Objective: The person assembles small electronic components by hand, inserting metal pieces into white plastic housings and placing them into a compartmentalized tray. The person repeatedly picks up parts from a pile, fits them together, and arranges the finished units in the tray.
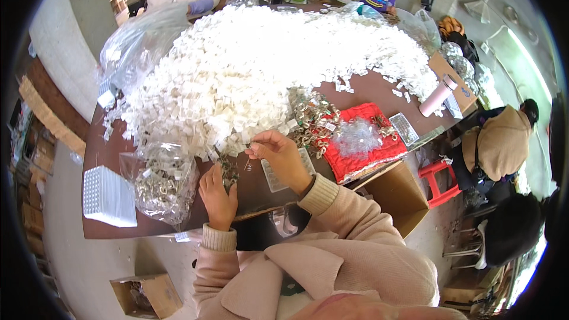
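My right hand [281,157] is raised over the table's near edge, thumb and fingertips pinched together on something too small to make out. Below that hand lies a clear plastic tray with small hollows [274,181], partly covered by it. My left hand [218,200] rests at the near edge, fingers stretched forward and thumb apart. A small heap of dark green and metallic pieces [228,172] lies by its fingertips. Just beyond both hands rises a large mound of small white tags or packets [204,106].
Left of my hands are a clear bag of metallic pieces [166,192] and stacked white trays [108,197]. To the right are a heap of metal clasps [311,120], red cloth [349,164], a pink bottle [437,96] and an open carton [394,198]. Several people sit around.
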Tool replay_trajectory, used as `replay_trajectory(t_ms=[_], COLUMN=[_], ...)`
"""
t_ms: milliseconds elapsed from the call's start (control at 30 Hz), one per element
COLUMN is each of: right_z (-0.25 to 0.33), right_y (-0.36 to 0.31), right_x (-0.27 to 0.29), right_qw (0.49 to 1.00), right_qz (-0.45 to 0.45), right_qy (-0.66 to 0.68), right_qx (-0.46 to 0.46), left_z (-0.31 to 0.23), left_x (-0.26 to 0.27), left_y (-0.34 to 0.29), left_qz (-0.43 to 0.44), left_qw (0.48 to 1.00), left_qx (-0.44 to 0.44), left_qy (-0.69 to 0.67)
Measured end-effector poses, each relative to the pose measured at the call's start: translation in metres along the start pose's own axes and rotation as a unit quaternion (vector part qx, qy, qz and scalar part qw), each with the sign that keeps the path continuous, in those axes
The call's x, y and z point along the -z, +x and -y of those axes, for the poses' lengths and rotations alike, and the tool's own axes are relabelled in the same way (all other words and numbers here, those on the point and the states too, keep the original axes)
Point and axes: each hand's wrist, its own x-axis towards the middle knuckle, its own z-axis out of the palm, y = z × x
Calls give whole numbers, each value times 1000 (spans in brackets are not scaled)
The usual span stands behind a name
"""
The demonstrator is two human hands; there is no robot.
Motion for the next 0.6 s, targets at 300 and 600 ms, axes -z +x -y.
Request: replay_trajectory(t_ms=[300,600], right_z=[-4,51], right_y=[-45,-76], right_x=[-4,23], right_qw=[996,958], right_qz=[8,149], right_qy=[-7,-244], right_qx=[92,34], left_z=[-76,-93], left_x=[9,40], left_y=[-15,-35], left_qz=[22,52], left_qw=[724,793], left_qx=[170,158], left_qy=[-668,-586])
